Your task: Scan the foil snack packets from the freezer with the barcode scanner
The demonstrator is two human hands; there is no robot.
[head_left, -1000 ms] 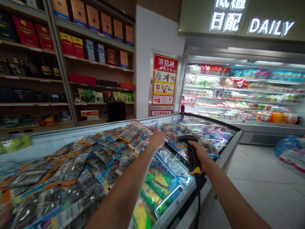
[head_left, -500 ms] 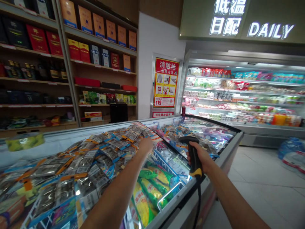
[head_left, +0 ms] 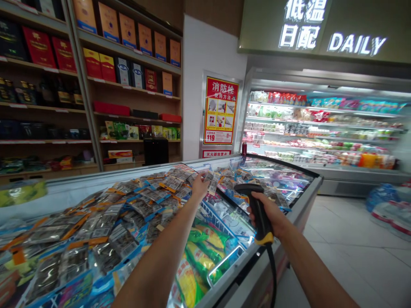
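My left hand (head_left: 199, 186) reaches over the chest freezer (head_left: 302, 197), its fingers closed on the edge of a small clear packet (head_left: 212, 182) with dark contents and a pale label. Below and to its left lie many similar packets (head_left: 111, 218) with orange and blue edges, heaped on the glass. My right hand (head_left: 272, 214) grips a black and yellow barcode scanner (head_left: 260, 214) by its handle, the head pointing left toward the packets. A cable hangs from the scanner's lower end.
Green and yellow corn bags (head_left: 199, 261) fill a wire basket (head_left: 210, 273) in the freezer. A red can (head_left: 244, 148) stands at the far corner. Shelves of boxes (head_left: 128, 77) rise behind, a lit refrigerated display (head_left: 321, 128) at right, wrapped water bottles (head_left: 383, 199) on the floor.
My left hand has moved slightly up and away, and a packet now shows raised in its fingers. My right hand keeps hold of the scanner. The view has shifted slightly.
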